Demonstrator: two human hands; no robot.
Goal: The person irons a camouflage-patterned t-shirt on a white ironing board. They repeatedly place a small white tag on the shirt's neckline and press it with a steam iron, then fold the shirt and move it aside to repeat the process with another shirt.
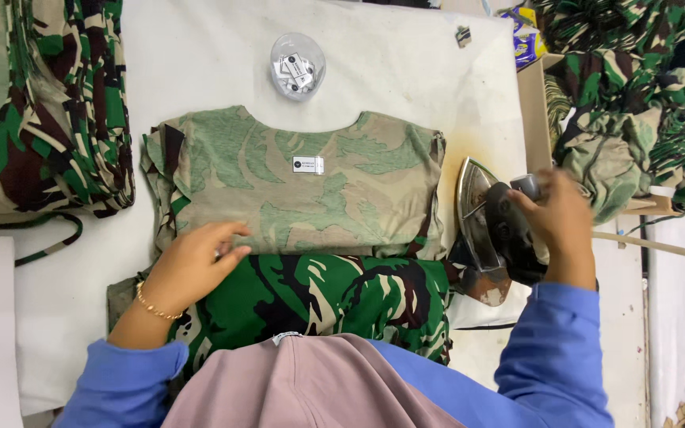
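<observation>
A folded camouflage shirt [303, 198] lies inside-out on the white padded table [200, 63], with a small white label [308, 165] near its neckline. Its lower part [334, 293] is folded up and shows the darker green, black and brown print. My left hand [192, 265] rests flat on the fold at the shirt's left side, fingers together, a gold bracelet on the wrist. My right hand [556, 222] grips the black handle of an iron [485, 230], which stands tilted on its heel beside the shirt's right edge, soleplate facing the shirt.
A clear round container [297, 65] of small white labels sits above the shirt. A stack of camouflage garments [41, 111] lies at the left. More camouflage clothing [636, 103] fills cardboard boxes at the right. A scorch stain marks the table near the iron.
</observation>
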